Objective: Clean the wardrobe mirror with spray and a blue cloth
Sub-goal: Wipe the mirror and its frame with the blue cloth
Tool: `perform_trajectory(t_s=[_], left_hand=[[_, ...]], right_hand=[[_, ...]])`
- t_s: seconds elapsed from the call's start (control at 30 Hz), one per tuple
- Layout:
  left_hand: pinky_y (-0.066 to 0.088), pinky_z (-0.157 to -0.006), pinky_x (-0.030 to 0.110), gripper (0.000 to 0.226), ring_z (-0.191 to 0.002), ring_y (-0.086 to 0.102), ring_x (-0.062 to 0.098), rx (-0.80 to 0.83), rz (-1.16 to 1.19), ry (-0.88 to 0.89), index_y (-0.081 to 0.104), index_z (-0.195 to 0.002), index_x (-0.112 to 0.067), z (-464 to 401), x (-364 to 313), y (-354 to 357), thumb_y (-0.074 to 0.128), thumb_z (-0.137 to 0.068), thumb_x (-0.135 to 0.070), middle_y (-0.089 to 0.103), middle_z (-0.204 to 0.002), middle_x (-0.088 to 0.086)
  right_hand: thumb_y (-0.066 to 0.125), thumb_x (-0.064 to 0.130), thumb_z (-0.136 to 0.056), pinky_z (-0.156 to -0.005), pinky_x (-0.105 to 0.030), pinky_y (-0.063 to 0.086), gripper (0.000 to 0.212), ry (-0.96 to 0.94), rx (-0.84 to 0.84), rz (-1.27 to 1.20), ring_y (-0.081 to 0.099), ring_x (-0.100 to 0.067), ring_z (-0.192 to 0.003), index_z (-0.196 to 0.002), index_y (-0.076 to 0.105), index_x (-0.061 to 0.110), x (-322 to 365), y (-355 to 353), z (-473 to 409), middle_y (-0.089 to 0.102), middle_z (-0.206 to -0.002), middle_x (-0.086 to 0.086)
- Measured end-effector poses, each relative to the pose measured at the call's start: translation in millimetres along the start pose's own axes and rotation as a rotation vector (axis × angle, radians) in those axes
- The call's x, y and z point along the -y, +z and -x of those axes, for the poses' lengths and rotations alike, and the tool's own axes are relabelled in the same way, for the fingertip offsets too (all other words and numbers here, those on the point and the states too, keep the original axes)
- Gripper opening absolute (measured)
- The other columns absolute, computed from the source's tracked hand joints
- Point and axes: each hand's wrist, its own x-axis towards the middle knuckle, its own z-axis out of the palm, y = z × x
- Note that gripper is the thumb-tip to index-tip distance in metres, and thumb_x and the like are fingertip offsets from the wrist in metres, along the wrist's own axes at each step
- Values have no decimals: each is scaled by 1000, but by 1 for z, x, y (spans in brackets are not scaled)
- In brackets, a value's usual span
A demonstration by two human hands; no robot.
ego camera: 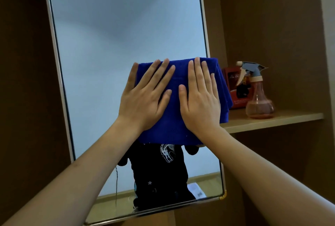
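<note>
A tall mirror (117, 26) in a pale metal frame fills the middle of the view. A folded blue cloth (178, 131) lies flat against its lower right part, its right side hanging past the frame. My left hand (145, 97) presses flat on the cloth's left half, fingers spread. My right hand (201, 97) presses flat on the right half beside it. A pink spray bottle (258, 99) with a grey trigger head stands on the shelf to the right, apart from both hands.
A wooden shelf (282, 119) runs to the right of the mirror. A red box (235, 88) stands on it behind the bottle. Brown wardrobe panels (27, 81) flank the mirror. The mirror's lower part reflects a person's dark clothing.
</note>
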Motion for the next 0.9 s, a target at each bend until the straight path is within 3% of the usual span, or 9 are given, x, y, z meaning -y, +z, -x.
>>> perform_trajectory(t_s=[0.13, 0.27, 0.43, 0.57, 0.7, 0.9], left_hand=[[6, -121, 48, 55, -149, 12, 15, 21, -27, 31, 20, -154, -21, -12, 12, -3, 22, -103, -40, 16, -161, 2], [5, -122, 45, 56, -149, 11, 16, 21, 32, -44, 20, -154, -18, -13, 10, -3, 24, -103, -39, 15, -162, 3], [6, -122, 46, 57, -149, 11, 20, 80, 120, -40, 22, -153, -15, 25, -8, -4, 28, -103, -39, 16, -161, 7], [18, -119, 46, 57, -145, 24, 31, 90, 157, -167, 31, -150, -9, 55, -20, -20, 40, -101, -36, 31, -155, 14], [40, -99, 43, 56, -116, 44, 33, 108, 203, -307, 44, -141, -4, 59, -24, -37, 57, -94, -31, 51, -128, 16], [26, -90, 33, 44, -114, 34, 28, 312, 225, -388, 51, -121, -13, 49, -28, -53, 64, -89, -38, 43, -120, 9]], right_hand=[[24, 38, -103, -121, -31, -6, 61, -28, -5, 68, 3, -16, -151, -155, 11, 11, 2, 1, -13, 10, -163, -4], [24, 38, -102, -121, -33, -5, 61, -56, 18, 100, 4, -16, -151, -155, 11, 12, 3, 0, -24, 10, -163, -4], [24, 38, -102, -122, -38, -1, 61, -86, 102, 120, 4, -18, -151, -156, 11, 12, -1, -3, 14, 9, -164, -5], [25, 42, -103, -121, -37, -2, 62, -58, 173, 96, 4, -17, -150, -155, 8, 14, -1, -7, 42, 9, -164, -5], [39, 49, -100, -116, -42, 13, 66, -45, 273, 53, 11, -18, -146, -155, 14, 21, -3, -29, 42, 15, -162, -1], [63, 57, -84, -101, -42, 27, 73, -24, 403, 42, 24, -22, -128, -144, 34, 28, -7, -57, 32, 32, -142, 1]])
